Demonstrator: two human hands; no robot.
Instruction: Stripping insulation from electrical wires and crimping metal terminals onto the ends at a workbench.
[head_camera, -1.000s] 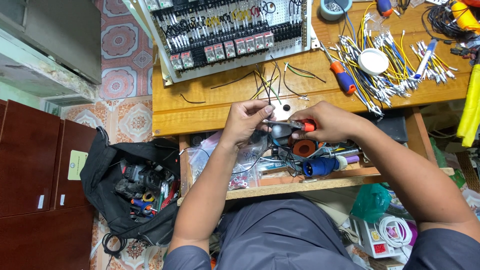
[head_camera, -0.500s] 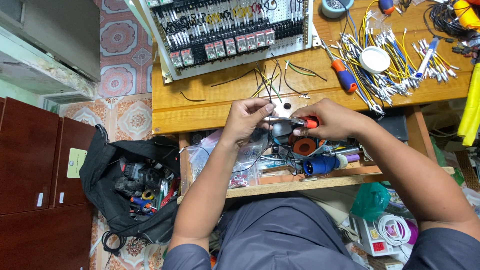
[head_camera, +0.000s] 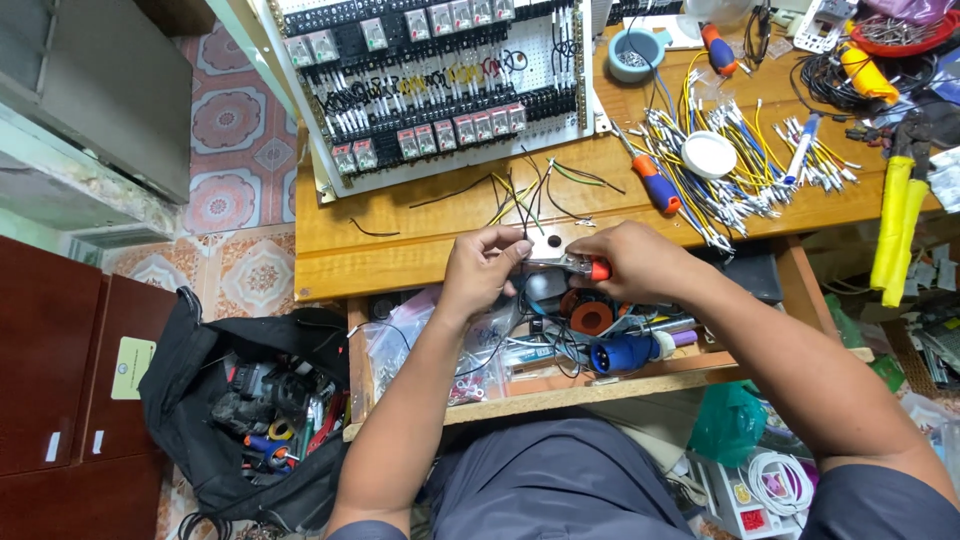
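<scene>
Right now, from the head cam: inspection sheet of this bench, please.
Surface: wooden bench, open drawer below.
Job's things: red-handled pliers in right hand; thin black wire pinched by left hand.
Clutter: screwdriver, white lid, blue plug.
Grippers: both hands closed on their items.
Cables: cut wire bundle; wired relay panel.
Surroundings: black tool bag on tiled floor, dark cabinet.

Relay panel (head_camera: 430, 90) on the table (head_camera: 400, 240) behind the hands, wire bundle (head_camera: 740, 160) right, tool bag (head_camera: 250, 410) on floor left
</scene>
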